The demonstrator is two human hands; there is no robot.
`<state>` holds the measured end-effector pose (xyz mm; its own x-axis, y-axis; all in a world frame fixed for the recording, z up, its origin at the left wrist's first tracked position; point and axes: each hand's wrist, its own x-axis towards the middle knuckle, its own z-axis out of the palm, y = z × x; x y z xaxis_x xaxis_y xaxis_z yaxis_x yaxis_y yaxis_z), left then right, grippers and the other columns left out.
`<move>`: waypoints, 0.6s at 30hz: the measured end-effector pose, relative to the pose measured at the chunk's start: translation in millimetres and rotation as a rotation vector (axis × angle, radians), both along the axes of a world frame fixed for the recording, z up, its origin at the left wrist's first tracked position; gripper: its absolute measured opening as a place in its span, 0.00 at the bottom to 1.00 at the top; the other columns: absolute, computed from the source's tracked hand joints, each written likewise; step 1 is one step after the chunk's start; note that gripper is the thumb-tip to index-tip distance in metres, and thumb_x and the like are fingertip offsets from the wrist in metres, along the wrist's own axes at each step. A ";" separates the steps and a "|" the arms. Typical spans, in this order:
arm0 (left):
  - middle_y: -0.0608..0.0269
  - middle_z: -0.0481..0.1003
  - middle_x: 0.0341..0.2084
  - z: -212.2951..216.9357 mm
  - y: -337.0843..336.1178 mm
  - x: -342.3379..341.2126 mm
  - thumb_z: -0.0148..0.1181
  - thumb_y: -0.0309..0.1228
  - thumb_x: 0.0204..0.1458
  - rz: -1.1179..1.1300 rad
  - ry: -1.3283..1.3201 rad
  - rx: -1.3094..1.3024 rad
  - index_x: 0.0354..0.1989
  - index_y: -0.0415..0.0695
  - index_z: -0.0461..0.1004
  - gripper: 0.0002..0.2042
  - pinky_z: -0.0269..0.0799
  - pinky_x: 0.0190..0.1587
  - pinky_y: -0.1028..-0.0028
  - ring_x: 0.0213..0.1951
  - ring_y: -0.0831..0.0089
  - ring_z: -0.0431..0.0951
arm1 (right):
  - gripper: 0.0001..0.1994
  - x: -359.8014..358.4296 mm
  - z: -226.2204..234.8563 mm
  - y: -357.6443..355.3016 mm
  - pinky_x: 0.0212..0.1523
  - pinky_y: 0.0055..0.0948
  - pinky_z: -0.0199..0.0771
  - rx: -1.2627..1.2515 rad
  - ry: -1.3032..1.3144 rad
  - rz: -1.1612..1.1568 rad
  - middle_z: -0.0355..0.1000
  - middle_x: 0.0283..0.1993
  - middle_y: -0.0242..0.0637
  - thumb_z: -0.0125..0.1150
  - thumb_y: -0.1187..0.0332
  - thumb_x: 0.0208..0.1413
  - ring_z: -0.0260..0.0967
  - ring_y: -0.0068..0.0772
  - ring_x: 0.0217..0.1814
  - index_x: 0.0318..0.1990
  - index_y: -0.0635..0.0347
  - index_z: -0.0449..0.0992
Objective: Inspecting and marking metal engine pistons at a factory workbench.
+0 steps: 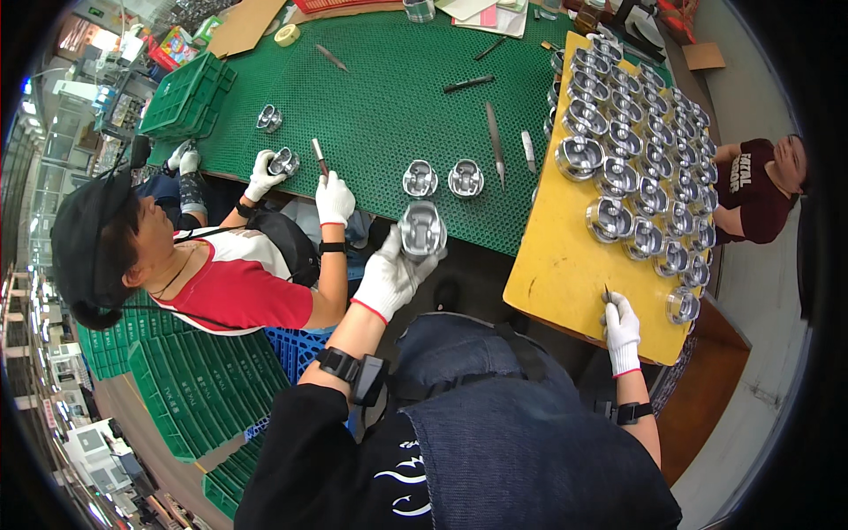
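Note:
My left hand [389, 276], in a white glove, is closed around a silver metal piston [422, 228] and holds it up just off the near edge of the green-matted table [389, 124]. Two similar pistons, a left one [420, 178] and a right one [465, 178], stand on the mat right beyond it. Over the near right part of the yellow board [552, 256], my gloved right hand [622, 329] has its fingers closed on a thin dark tool [607, 291]. Only the tool's tip shows, so its kind is unclear. Rows of pistons [622, 177] cover much of that board.
A co-worker [247, 278] sits close on my left, one gloved hand on a piston [283, 162], the other gripping a pen-like tool [319, 152]. A pointed grey tool [495, 146] and a white marker [528, 150] lie by the board. Green crates [199, 389] stand lower left.

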<state>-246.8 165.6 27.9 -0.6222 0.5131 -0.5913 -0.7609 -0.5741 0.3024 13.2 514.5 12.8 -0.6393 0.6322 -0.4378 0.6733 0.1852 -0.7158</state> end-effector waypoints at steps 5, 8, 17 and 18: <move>0.75 0.74 0.25 -78.4 -9.2 -34.4 0.42 0.45 0.62 0.137 -0.166 -0.442 0.36 0.55 0.71 0.13 0.69 0.16 0.82 0.21 0.82 0.73 | 0.12 -2.0 -9.6 -3.2 0.20 0.16 0.57 0.038 0.027 -0.060 0.66 0.26 0.26 0.47 0.70 0.59 0.56 0.13 0.19 0.48 0.61 0.72; 0.77 0.73 0.22 -99.6 -13.4 -88.0 0.44 0.42 0.62 0.332 -0.221 -0.403 0.32 0.56 0.71 0.10 0.67 0.15 0.82 0.17 0.84 0.70 | 0.12 0.8 -13.6 -1.9 0.22 0.16 0.58 0.047 0.036 -0.083 0.68 0.29 0.27 0.46 0.71 0.59 0.56 0.13 0.21 0.49 0.62 0.71; 0.63 0.73 0.42 -165.8 -8.5 -212.0 0.46 0.31 0.59 0.334 0.103 -0.532 0.51 0.51 0.66 0.12 0.77 0.31 0.69 0.38 0.67 0.76 | 0.13 -5.8 -8.0 -18.4 0.31 0.19 0.66 0.242 -0.006 -0.148 0.74 0.42 0.31 0.47 0.72 0.59 0.61 0.17 0.26 0.51 0.63 0.69; 0.62 0.73 0.44 -178.2 -9.7 -215.3 0.47 0.30 0.58 0.270 0.080 -0.547 0.52 0.51 0.66 0.13 0.77 0.32 0.68 0.38 0.67 0.76 | 0.13 -5.0 -6.1 -18.7 0.31 0.19 0.66 0.249 -0.015 -0.160 0.75 0.42 0.31 0.47 0.72 0.59 0.61 0.17 0.26 0.51 0.62 0.69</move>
<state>-462.1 155.9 -150.4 -0.7411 -0.0335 -0.6706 -0.5733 -0.4883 0.6579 8.2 495.8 6.8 -0.5176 0.8135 -0.2652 0.7185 0.2449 -0.6510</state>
